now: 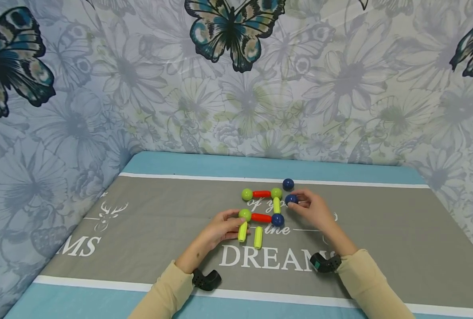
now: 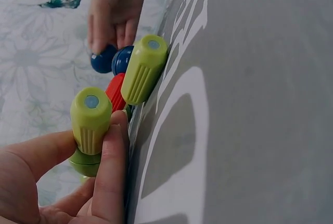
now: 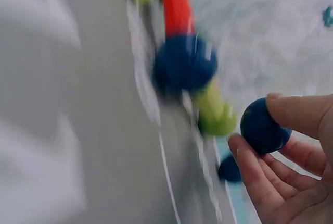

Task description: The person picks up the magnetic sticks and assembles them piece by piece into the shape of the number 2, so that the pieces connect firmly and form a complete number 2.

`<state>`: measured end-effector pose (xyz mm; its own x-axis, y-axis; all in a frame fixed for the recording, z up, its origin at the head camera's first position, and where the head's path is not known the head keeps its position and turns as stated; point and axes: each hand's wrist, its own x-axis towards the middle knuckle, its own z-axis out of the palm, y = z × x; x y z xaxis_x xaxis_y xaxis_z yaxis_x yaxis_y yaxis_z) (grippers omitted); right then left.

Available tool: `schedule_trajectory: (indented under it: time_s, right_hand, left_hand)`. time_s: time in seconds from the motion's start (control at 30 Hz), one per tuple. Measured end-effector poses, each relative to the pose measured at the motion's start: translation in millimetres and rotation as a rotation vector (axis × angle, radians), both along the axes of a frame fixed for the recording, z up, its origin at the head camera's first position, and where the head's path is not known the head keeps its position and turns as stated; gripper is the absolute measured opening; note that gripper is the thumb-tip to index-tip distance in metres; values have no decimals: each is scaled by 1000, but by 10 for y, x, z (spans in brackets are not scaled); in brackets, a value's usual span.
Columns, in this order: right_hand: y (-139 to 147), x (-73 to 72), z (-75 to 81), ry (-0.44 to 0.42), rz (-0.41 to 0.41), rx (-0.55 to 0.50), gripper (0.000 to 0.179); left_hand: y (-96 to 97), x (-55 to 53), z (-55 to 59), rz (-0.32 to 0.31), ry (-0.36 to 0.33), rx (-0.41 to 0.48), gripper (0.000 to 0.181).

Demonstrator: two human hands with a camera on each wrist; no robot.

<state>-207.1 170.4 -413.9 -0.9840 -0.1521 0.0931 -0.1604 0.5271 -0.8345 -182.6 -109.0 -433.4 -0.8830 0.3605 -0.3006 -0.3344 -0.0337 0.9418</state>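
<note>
My left hand pinches a yellow-green rod between thumb and fingers. That rod sits against a green ball, which leads by a red rod to a blue ball. From there a yellow-green upright rod runs to another green ball, then a second red rod and an end green ball. Just right of this chain, my right hand holds a loose blue ball by thumb and fingertips.
Beyond the right hand lies another blue ball. A separate yellow-green rod rests on the grey printed mat, right of the left hand. Behind the table hangs a floral butterfly-patterned cloth.
</note>
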Motion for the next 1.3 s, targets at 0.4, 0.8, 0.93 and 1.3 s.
schedule_trajectory:
  time_s: [0.4, 0.8, 0.93, 1.3]
  right_hand:
    - [-501, 723, 56, -478, 311, -576, 43]
    - [-815, 968, -78, -728, 359, -772, 45]
    - [-907, 1018, -110, -807, 345, -923, 46]
    - [-1088, 1058, -145, -883, 218, -1131, 43]
  left_hand:
    - [-23, -2, 10, -8, -26, 53, 60]
    - [-36, 14, 8, -2, -37, 72, 58]
    - [-37, 17, 28, -13, -41, 78, 60]
    - [-35, 24, 35, -11, -39, 68, 58]
